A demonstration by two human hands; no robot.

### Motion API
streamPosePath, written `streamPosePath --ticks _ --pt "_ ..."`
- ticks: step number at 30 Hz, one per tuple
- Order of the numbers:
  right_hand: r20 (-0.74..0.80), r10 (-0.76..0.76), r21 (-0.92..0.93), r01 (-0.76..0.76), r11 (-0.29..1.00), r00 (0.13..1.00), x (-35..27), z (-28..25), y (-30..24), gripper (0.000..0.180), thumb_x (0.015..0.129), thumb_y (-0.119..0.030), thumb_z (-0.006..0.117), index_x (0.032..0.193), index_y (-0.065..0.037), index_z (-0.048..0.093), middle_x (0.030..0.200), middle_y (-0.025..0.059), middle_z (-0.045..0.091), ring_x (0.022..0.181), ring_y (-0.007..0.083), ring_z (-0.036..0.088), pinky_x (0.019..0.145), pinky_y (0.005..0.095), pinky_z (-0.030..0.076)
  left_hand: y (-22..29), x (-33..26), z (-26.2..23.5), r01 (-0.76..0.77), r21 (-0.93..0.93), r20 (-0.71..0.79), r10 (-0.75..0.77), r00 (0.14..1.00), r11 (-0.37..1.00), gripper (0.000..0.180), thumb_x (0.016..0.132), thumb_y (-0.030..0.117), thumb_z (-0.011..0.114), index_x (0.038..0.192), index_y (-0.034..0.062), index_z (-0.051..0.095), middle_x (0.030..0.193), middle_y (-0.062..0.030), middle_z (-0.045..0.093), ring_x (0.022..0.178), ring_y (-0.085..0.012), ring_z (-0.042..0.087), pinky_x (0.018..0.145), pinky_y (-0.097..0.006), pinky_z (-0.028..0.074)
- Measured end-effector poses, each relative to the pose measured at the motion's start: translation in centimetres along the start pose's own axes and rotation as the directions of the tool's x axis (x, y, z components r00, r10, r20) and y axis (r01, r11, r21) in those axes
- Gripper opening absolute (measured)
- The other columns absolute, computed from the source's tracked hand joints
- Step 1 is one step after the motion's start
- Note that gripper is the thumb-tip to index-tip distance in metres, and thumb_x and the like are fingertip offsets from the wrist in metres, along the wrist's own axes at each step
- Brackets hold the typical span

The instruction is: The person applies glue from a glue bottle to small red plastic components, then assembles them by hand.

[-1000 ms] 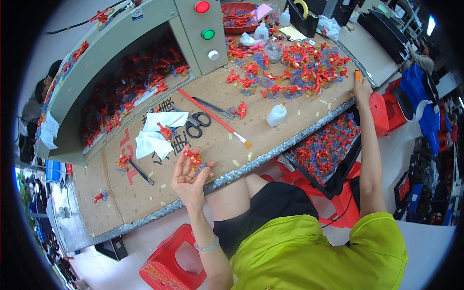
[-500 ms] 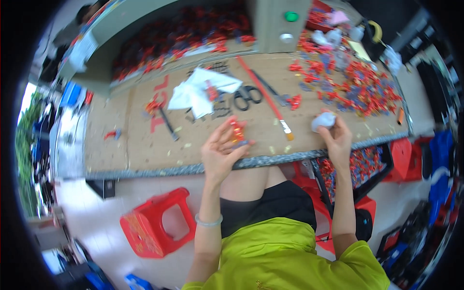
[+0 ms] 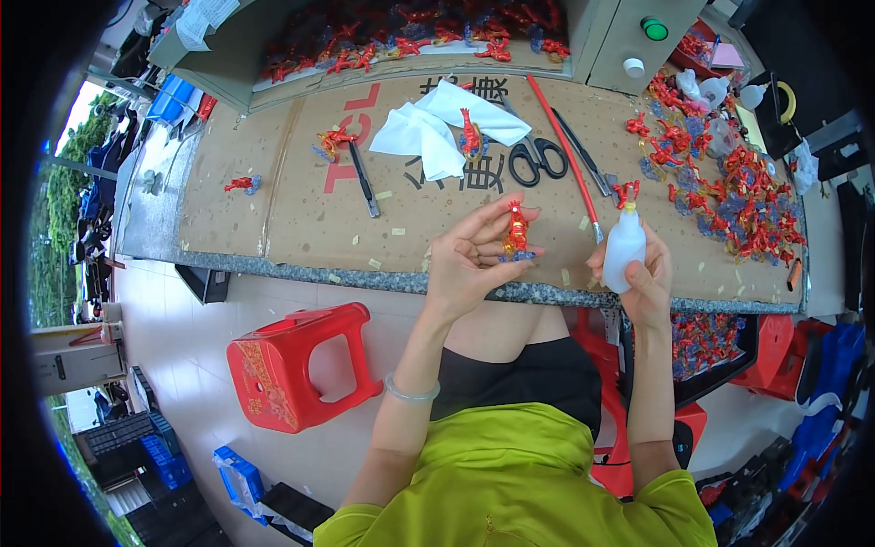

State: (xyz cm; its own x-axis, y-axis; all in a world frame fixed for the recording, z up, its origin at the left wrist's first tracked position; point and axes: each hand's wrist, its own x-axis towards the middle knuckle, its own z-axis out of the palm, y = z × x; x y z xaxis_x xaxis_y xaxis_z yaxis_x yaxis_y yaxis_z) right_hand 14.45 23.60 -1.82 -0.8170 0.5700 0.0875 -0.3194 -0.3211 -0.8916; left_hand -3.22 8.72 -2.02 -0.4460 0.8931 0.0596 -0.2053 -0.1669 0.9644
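My left hand (image 3: 476, 255) pinches a small red and orange figurine (image 3: 517, 232) with a bluish base, held upright above the front edge of the cardboard-covered bench (image 3: 301, 219). In my right hand (image 3: 647, 283) is a white squeeze bottle (image 3: 625, 251) with a narrow yellowish tip pointing up. A gap separates bottle and figurine. Beyond them lie black-handled scissors (image 3: 538, 162), a red-handled brush (image 3: 576, 162) and a dark slim tool (image 3: 583, 150). Another figurine (image 3: 470, 135) rests on a white cloth (image 3: 424, 137).
Many figurines (image 3: 752, 205) are heaped at the right, and more (image 3: 410, 41) fill the booth at the back. A craft knife (image 3: 363, 180) lies left of the cloth. A red stool (image 3: 301, 369) stands at lower left. Below the bench at right sits a black tray (image 3: 749, 337) of figurines.
The bottle has turned from lying end-on in my right hand to upright with its tip up. My left hand still holds the figurine. The whole view has shifted.
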Motion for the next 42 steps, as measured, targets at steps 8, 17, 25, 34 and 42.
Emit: streamPosePath --ticks 8,17,25,34,42 --pt "0.036 0.089 -0.006 -0.089 0.996 0.995 0.9 0.4 0.2 0.044 0.075 -0.025 0.076 0.097 -0.001 0.046 0.085 0.0214 0.065 0.063 0.0184 0.063 0.049 0.0228 0.048 -0.3 0.1 -0.1 -0.008 -0.011 0.024 0.008 1.0 1.0 0.066 0.075 -0.014 0.063 0.135 0.0004 0.041 0.123 -0.0179 0.057 0.098 -0.024 0.065 0.074 -0.024 0.056" --pt "-0.246 -0.047 0.092 0.072 0.993 0.968 0.8 0.7 1.8 0.04 0.075 -0.016 0.071 0.104 0.003 0.05 0.086 0.0126 0.062 0.066 0.0128 0.058 0.051 0.0221 0.042 -0.6 0.0 0.0 0.033 -0.01 0.032 -0.033 0.999 0.999 0.066 0.073 -0.014 0.063 0.134 0.0004 0.042 0.124 -0.0156 0.057 0.098 -0.0215 0.065 0.074 -0.023 0.055" --pt "-0.34 -0.298 -0.223 0.232 0.947 0.892 1.1 1.1 2.2 0.026 0.075 -0.008 0.069 0.096 0.005 0.061 0.082 0.0083 0.064 0.066 0.0088 0.056 0.054 0.0207 0.041 -0.7 0.2 -0.1 -0.004 0.09 0.04 0.0 0.999 0.996 0.064 0.072 -0.016 0.063 0.132 -0.0035 0.043 0.121 -0.0192 0.058 0.093 -0.025 0.067 0.076 -0.028 0.057" --pt "-0.297 -0.282 -0.232 0.218 0.948 0.912 1.2 1.2 2.1 0.027 0.075 -0.007 0.068 0.099 0.005 0.06 0.085 0.0093 0.064 0.076 0.0127 0.06 0.067 0.0244 0.047 -0.8 0.3 -0.1 -0.019 0.097 0.048 0.014 0.999 0.995 0.064 0.072 -0.016 0.063 0.131 -0.0038 0.043 0.121 -0.02 0.058 0.094 -0.0252 0.066 0.077 -0.029 0.057" --pt "-0.271 -0.288 -0.264 0.217 0.94 0.919 1.3 1.1 2.0 0.026 0.076 -0.008 0.068 0.098 0.005 0.06 0.085 0.0084 0.064 0.075 0.0118 0.059 0.066 0.0234 0.046 -0.7 0.1 -0.1 -0.007 0.111 0.04 0.002 0.999 0.994 0.064 0.072 -0.016 0.063 0.131 -0.0032 0.043 0.121 -0.0198 0.058 0.093 -0.0252 0.067 0.078 -0.029 0.056"
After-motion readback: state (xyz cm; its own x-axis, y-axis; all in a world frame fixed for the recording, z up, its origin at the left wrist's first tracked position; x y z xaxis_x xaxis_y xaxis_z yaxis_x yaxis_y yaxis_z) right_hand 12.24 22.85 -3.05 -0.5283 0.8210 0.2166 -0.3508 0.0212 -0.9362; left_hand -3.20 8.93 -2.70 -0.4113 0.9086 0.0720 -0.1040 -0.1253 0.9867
